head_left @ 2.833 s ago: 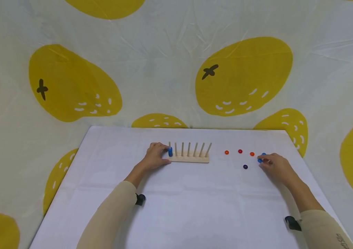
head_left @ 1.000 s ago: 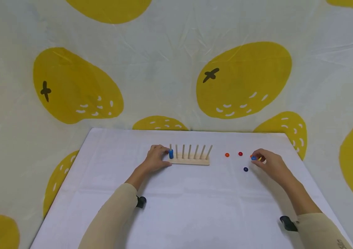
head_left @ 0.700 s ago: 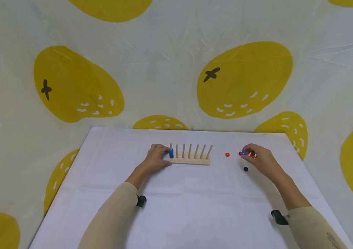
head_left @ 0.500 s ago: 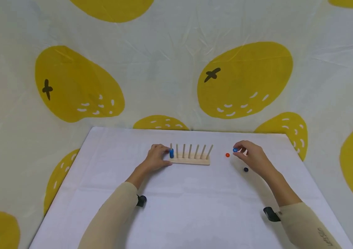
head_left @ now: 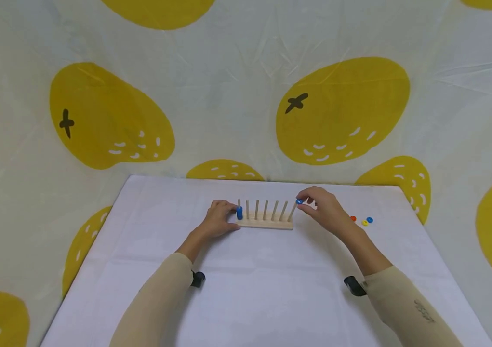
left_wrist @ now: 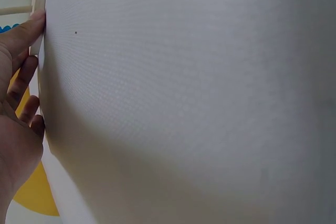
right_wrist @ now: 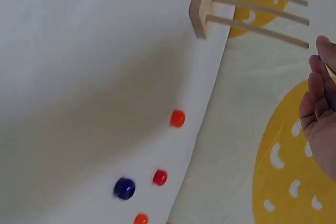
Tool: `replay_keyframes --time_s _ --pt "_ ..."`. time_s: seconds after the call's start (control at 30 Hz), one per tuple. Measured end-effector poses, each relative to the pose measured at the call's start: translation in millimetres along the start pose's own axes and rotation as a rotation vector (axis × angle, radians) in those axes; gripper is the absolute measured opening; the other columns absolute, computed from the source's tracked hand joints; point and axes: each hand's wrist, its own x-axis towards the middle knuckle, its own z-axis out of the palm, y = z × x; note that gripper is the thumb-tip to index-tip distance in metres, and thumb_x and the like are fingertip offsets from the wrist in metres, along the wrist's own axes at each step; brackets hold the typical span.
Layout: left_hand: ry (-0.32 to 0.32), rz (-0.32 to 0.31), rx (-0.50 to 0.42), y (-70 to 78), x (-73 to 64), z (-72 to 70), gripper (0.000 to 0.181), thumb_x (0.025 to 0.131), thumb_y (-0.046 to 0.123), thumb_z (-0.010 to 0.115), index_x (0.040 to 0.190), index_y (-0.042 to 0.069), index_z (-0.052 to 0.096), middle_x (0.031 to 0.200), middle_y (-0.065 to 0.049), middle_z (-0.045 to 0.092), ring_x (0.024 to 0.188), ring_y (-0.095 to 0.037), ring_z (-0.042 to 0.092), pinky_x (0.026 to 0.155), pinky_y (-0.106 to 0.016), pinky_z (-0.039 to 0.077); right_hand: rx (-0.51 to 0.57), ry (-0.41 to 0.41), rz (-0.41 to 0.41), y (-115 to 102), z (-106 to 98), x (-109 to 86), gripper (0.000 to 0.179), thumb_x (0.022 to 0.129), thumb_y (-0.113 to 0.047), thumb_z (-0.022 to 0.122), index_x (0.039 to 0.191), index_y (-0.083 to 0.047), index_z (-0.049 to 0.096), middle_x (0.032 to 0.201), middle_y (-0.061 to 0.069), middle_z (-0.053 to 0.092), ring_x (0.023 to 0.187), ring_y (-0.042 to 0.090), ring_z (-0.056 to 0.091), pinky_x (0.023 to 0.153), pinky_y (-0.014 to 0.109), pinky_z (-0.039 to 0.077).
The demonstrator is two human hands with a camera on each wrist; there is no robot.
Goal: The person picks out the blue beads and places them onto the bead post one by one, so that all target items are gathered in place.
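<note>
A pale wooden peg rack (head_left: 267,224) with a row of upright pegs stands near the back of the white table. Blue beads (head_left: 239,213) are stacked on its leftmost peg. My left hand (head_left: 217,219) grips that end of the rack, thumb (left_wrist: 34,22) along the front edge of the base. At the other end, my right hand (head_left: 325,207) pinches a blue bead (head_left: 299,201) between thumb and fingertips, right at the top of the rightmost peg. In the right wrist view, the fingers mostly hide this bead, and the outermost peg (right_wrist: 257,31) is bare.
To the right lie loose beads: a blue one (head_left: 369,220), a yellow one (head_left: 365,222) and an orange-red one (head_left: 353,218). The right wrist view also shows an orange bead (right_wrist: 177,118), a red bead (right_wrist: 160,177) and a dark blue bead (right_wrist: 124,188). A patterned cloth (head_left: 224,111) hangs behind.
My right hand has picked up a blue bead from the right and carried it leftward to the top of the rightmost peg. The left hand stays at the rack's end.
</note>
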Motion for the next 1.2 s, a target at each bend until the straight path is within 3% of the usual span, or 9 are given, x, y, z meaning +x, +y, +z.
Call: replay_keyframes --time_s 0.3,0.93,1.2 --pt "0.0 -0.004 -0.007 1.3 0.9 -1.7 0.059 0.083 0.031 0.088 0.134 0.009 0.067 0.131 -0.006 0.064 0.141 -0.033 0.04 0.121 -0.052 0.031 0.037 -0.03 -0.055 -26.8 10.3 23.1 0.02 0.091 -0.009 0.079 0.109 -0.007 0.07 0.104 0.007 0.071 0.093 0.028 0.064 0.082 0.047 0.057" --pt "-0.025 -0.022 -0.005 2.0 3.3 -3.5 0.059 0.083 0.031 0.088 0.134 0.011 0.066 0.133 -0.007 0.063 0.141 -0.033 0.039 0.121 -0.052 0.031 0.069 -0.136 -0.022 -49.3 34.5 54.5 0.024 0.095 -0.013 0.075 0.118 -0.008 0.069 0.113 0.006 0.071 0.104 0.027 0.063 0.095 0.045 0.057" --pt "-0.035 -0.04 0.002 1.5 3.4 -4.3 0.06 0.084 0.033 0.087 0.135 0.012 0.066 0.133 -0.007 0.062 0.14 -0.032 0.039 0.121 -0.052 0.032 0.075 -0.144 -0.098 -62.1 48.4 73.5 0.023 0.094 -0.015 0.076 0.114 -0.006 0.07 0.108 0.006 0.073 0.101 0.025 0.064 0.094 0.043 0.056"
